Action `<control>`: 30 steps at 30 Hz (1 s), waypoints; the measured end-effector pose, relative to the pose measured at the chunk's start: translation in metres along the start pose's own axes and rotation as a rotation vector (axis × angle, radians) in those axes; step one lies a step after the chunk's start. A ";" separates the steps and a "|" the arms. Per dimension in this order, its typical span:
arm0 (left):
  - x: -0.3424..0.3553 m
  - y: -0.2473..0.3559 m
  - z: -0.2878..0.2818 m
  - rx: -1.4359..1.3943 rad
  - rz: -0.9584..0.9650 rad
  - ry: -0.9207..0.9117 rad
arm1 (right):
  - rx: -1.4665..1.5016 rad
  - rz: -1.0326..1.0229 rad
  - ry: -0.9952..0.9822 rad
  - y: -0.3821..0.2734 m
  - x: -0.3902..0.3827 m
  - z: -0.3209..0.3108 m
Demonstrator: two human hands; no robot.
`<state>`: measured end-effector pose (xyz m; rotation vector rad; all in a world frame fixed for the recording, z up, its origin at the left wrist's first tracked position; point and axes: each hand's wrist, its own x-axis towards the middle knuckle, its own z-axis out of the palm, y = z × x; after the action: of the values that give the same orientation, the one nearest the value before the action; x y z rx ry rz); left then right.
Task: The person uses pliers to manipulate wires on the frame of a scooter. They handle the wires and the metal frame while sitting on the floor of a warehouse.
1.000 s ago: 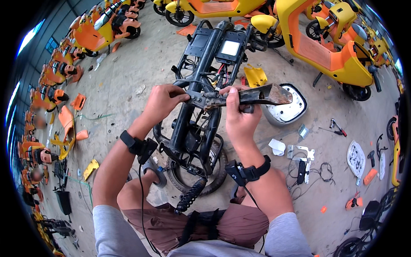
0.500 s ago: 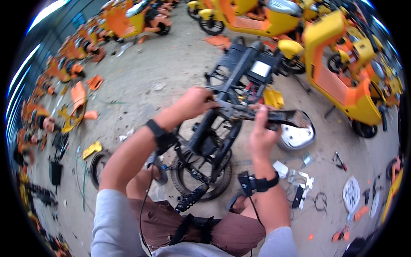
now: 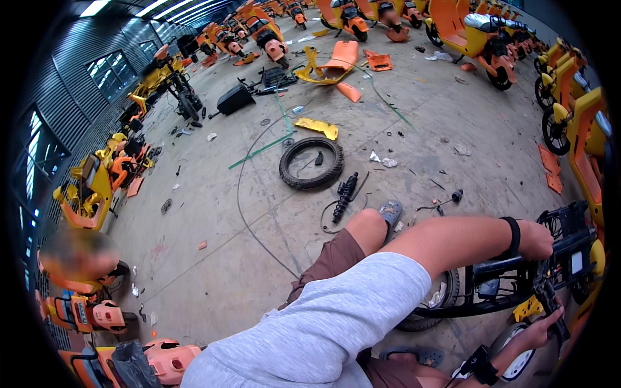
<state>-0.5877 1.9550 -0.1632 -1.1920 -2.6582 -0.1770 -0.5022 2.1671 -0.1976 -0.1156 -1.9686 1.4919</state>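
Observation:
At the right side, a stripped black scooter frame (image 3: 488, 275) lies on the floor with a wheel (image 3: 446, 294) partly under it. My left hand (image 3: 535, 240) is closed in a fist at the frame's right part. Its fingers face away, so what they grip is hidden. Nearer, my right hand (image 3: 543, 330) is wrapped round a dark elongated metal part (image 3: 551, 301) that reaches up over the frame toward the left hand. Below them sits a white rounded cover (image 3: 519, 352), partly hidden by my right forearm. A yellow plastic piece (image 3: 527, 308) lies beside the frame.
A loose tyre (image 3: 311, 163) and a black shock absorber (image 3: 345, 197) lie left of my foot. A long thin cable (image 3: 240, 194) curves across the floor. Orange and yellow panels (image 3: 339, 61) are scattered farther off. Rows of scooters (image 3: 466, 32) stand around.
My view has swung left, so the frame and both hands now appear at the right edge. My left hand looks more closed; the right still holds the dark metal part.

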 end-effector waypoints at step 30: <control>0.003 0.017 0.021 -0.223 -0.353 0.260 | 0.120 0.070 0.087 0.003 0.005 0.000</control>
<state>-0.5796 1.9728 -0.1824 -0.6826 -2.6380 -0.6543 -0.5067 2.1698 -0.1981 -0.1959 -1.8188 1.6189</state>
